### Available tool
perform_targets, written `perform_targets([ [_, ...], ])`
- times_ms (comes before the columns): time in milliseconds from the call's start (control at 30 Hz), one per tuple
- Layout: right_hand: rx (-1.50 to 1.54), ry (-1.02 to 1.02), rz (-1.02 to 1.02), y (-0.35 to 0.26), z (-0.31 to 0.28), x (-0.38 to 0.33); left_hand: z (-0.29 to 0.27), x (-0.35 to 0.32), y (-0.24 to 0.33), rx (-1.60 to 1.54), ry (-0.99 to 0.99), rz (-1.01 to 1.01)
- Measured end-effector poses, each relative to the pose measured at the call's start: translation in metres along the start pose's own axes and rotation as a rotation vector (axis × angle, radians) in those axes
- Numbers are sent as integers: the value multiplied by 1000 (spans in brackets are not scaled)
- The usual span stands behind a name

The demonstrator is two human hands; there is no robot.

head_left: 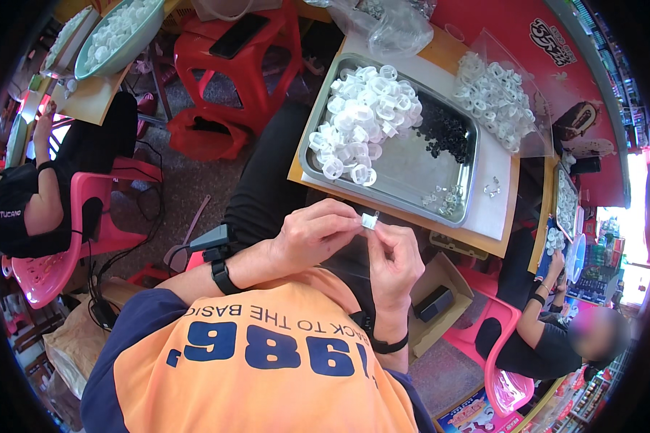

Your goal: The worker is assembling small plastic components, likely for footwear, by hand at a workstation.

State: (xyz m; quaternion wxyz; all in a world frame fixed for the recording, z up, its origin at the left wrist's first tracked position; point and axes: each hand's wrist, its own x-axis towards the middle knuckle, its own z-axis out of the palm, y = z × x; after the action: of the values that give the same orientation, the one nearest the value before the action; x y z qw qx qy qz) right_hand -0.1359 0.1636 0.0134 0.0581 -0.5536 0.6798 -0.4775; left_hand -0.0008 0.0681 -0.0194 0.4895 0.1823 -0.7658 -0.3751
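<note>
Just in front of the tray's near edge, I hold a small white plastic part (369, 221) with a clear tip between my fingertips. My left hand (314, 232) pinches it from the left, and the thumb and finger of my right hand (396, 261) close on its right side. Beyond them lies a metal tray (383, 189). A heap of translucent white plastic caps (368, 115) fills its left part. Small black pieces (444, 133) lie at its far right, and tiny clear pieces (444, 198) at its near right corner.
A clear bag of white ring-shaped parts (495, 101) lies right of the tray. Red stools (238, 65) stand to the left, one bearing a black phone (240, 36). An open cardboard box (440, 303) sits below the table. Other people sit on pink chairs at both sides.
</note>
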Motion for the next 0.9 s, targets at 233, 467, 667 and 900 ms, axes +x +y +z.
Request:
perform_targets([
  [233, -80, 53, -150, -2, 1, -2, -1, 3, 3, 15, 10, 66],
  [467, 308, 62, 217, 3, 4, -3, 1, 8, 2, -43, -19, -18],
  [667, 389, -13, 413, 5, 3, 6, 1, 8, 7, -364, -92, -491],
  [900, 155, 35, 212, 8, 10, 5, 6, 8, 9, -198, -56, -354],
])
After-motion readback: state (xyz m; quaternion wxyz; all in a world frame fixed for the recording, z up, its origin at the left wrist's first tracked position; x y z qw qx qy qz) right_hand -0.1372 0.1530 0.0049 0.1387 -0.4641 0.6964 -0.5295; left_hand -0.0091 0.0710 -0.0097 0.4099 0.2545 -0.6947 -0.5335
